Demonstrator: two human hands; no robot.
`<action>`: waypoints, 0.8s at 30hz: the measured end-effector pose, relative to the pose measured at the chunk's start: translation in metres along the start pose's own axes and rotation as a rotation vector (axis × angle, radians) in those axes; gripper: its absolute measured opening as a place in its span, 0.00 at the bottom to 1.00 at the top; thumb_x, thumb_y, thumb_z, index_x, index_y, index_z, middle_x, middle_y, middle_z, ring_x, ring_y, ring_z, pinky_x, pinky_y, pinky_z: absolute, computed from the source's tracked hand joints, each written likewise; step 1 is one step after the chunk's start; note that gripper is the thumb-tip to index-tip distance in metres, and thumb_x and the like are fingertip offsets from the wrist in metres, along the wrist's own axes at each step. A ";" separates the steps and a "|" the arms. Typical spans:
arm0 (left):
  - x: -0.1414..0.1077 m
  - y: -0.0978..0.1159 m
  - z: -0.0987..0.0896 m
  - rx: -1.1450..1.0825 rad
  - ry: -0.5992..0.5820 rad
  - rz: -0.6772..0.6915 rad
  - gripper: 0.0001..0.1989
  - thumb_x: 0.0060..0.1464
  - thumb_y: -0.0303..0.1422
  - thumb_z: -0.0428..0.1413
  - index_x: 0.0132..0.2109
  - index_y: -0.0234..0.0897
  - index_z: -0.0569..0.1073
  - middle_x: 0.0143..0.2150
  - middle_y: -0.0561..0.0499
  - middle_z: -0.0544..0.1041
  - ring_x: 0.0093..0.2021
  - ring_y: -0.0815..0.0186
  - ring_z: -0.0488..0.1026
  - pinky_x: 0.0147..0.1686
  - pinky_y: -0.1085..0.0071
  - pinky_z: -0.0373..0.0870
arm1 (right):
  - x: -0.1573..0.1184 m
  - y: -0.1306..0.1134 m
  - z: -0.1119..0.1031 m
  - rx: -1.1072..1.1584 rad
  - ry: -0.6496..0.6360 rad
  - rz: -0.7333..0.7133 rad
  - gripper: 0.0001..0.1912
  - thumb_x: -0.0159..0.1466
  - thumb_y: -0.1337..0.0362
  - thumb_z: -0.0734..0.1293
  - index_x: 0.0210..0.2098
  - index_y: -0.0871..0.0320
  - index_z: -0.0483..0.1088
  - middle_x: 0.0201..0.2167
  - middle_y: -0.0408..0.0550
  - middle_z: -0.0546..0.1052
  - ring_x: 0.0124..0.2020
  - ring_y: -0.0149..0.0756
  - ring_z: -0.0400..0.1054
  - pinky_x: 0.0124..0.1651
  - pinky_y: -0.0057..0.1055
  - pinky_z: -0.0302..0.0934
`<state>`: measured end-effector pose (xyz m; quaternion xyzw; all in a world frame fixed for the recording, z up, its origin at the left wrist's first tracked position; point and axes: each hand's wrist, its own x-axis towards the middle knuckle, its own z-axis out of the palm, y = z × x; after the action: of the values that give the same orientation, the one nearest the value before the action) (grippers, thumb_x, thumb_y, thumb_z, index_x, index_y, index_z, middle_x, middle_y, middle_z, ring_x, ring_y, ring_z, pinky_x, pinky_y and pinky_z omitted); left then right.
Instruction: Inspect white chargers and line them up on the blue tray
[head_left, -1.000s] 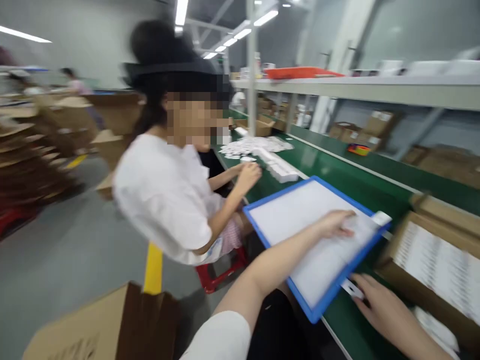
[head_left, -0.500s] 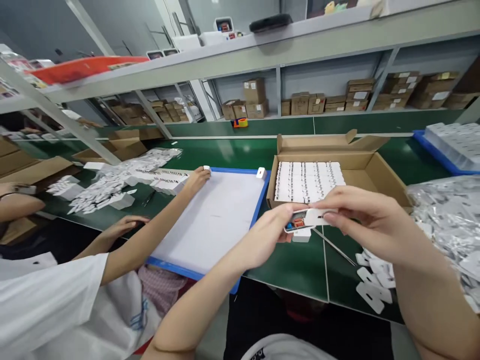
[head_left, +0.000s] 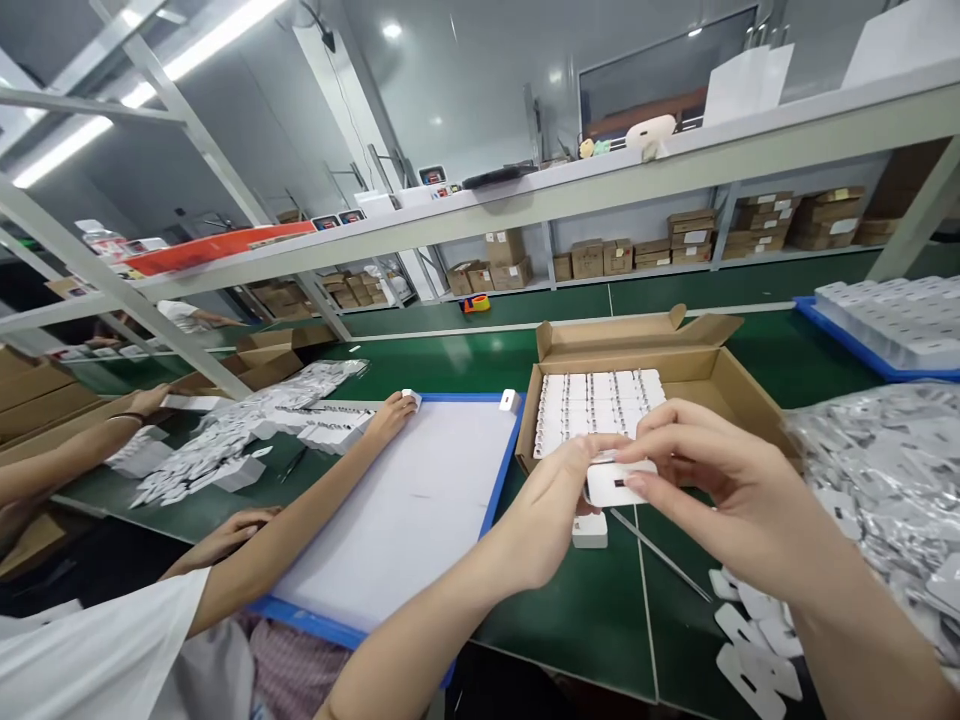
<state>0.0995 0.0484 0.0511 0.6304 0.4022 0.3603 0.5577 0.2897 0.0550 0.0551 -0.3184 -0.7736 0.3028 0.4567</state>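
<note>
Pinched between both hands, the white piece (head_left: 619,482) hangs above the green table (head_left: 600,610), near the box (head_left: 720,375). My left hand (head_left: 547,510) and right hand (head_left: 712,480) meet fingertip to fingertip, forearms angled inward. Left lies a co-worker's tray (head_left: 405,520).

The green worktop (head_left: 600,600) carries a blue-framed white tray (head_left: 405,510); just beside it sits an open cardboard box (head_left: 720,375); a small white block (head_left: 589,530), loose white tags (head_left: 750,640) and bagged parts (head_left: 885,470) lie nearby.
</note>
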 end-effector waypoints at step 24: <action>-0.002 0.023 -0.009 0.337 0.024 0.392 0.19 0.70 0.41 0.41 0.61 0.45 0.67 0.62 0.49 0.68 0.61 0.62 0.66 0.62 0.63 0.61 | 0.001 0.003 0.005 -0.024 0.120 -0.164 0.19 0.65 0.66 0.70 0.54 0.41 0.70 0.49 0.48 0.70 0.43 0.36 0.71 0.34 0.25 0.71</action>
<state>0.0930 0.0492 0.0753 0.7760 0.3333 0.3967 0.3597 0.2858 0.0569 0.0513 -0.2769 -0.7721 0.2354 0.5214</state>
